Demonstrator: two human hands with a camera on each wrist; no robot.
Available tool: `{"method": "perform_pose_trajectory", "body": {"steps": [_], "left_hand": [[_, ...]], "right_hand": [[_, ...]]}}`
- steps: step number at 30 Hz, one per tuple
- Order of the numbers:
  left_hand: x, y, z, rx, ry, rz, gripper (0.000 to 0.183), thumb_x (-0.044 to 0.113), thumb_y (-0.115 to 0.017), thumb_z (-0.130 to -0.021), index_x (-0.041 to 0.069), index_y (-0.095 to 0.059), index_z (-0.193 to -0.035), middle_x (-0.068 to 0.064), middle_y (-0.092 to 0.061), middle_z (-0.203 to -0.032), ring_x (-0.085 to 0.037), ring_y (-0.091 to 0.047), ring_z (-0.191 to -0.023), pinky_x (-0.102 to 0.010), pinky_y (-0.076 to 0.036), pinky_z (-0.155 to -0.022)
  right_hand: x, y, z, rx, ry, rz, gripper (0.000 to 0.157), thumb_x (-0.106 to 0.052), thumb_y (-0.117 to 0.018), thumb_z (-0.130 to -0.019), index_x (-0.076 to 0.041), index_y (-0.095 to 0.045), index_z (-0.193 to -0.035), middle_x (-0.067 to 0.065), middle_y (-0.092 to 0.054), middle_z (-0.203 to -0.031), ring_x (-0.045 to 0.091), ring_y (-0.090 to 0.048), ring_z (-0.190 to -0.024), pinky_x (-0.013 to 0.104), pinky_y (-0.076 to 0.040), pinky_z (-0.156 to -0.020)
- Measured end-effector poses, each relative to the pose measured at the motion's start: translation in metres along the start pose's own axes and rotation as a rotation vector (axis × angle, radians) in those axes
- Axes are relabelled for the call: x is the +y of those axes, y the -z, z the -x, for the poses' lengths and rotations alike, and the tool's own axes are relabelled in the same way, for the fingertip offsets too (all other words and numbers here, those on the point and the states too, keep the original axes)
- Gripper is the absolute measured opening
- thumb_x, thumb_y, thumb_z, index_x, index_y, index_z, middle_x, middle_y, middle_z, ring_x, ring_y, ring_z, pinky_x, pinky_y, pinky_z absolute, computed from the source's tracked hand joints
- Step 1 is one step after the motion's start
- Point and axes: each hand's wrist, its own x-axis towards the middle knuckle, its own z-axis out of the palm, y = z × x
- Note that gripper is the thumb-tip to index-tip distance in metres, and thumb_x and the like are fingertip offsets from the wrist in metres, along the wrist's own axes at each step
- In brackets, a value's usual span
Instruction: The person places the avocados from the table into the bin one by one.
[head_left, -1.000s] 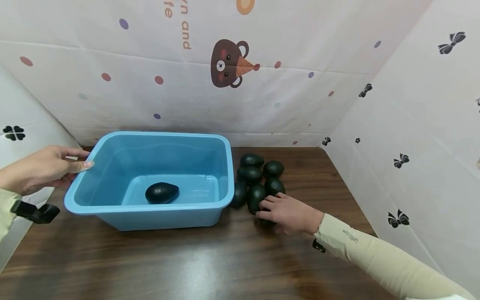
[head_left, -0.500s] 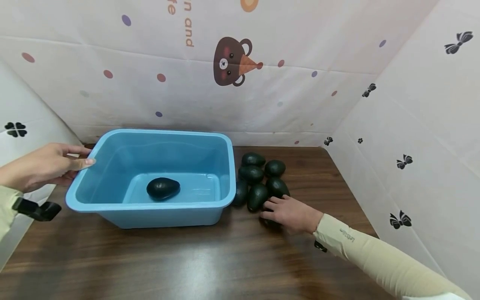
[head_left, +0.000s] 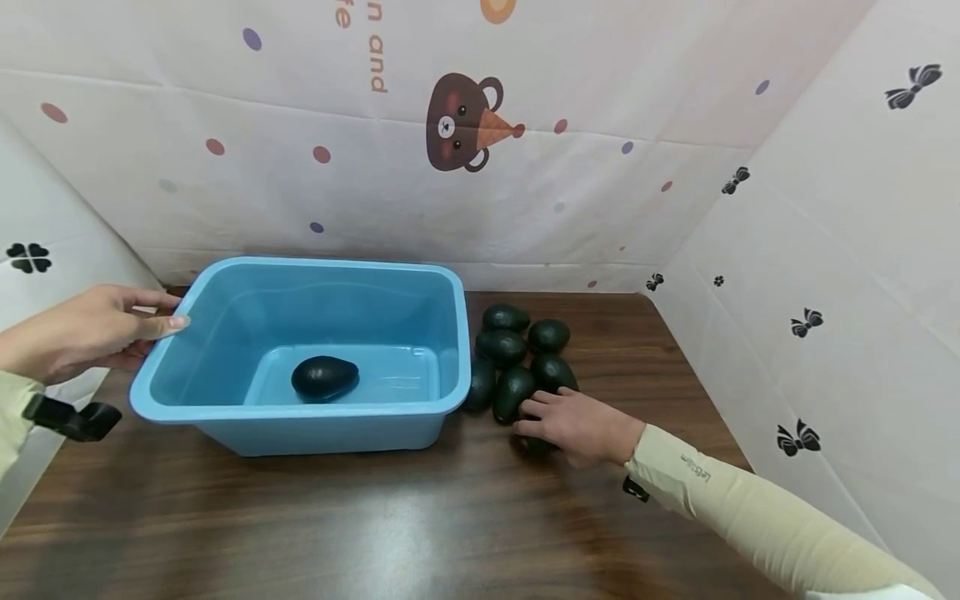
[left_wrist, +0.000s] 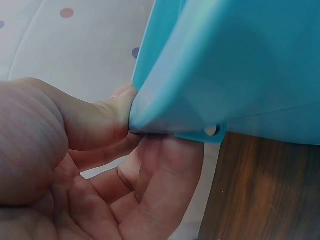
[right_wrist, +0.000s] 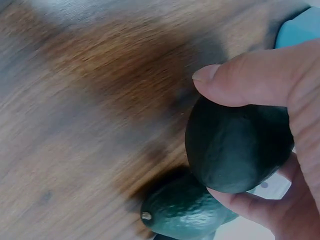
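Note:
On the left, my left hand (head_left: 105, 332) pinches the rim of a light blue plastic basin (head_left: 315, 417); the left wrist view shows the thumb on the outer lip and curled fingers beneath it. A single dark green avocado (head_left: 324, 378) lies inside the basin. To the right, my right hand (head_left: 581, 427) grips another avocado (right_wrist: 237, 145) at the near end of a cluster. In the right wrist view the thumb is on one side of it and a finger on the other. Several more avocados (head_left: 502, 348) lie grouped beyond that hand, against the basin's right side.
The brown wooden table (head_left: 337, 525) carries everything. Behind it hangs a white sheet (head_left: 360, 192) printed with a bear and dots. White patterned panels stand at both sides, the right one (head_left: 862, 275) close to the right forearm.
The view has shifted slightly. My right hand stays at the near avocado with only a small movement, and my left hand keeps its hold on the basin rim.

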Motion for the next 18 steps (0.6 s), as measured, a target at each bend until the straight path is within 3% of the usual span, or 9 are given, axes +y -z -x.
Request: {"method": "perform_pose_trajectory", "body": {"steps": [18], "left_hand": [[0.0, 0.001, 0.0, -0.001, 0.01, 0.029, 0.074, 0.032, -0.049, -0.111, -0.021, -0.018, -0.153, -0.007, -0.076, -0.096, -0.022, -0.074, -0.085, -0.048, -0.066, -0.077]], "right_hand": [[-0.009, 0.036, -0.006, 0.029, 0.04, 0.055, 0.065, -0.022, -0.09, -0.081, -0.025, -0.062, -0.139, -0.002, -0.063, -0.128, 0.018, -0.059, -0.114, 0.035, -0.056, -0.08]]}}
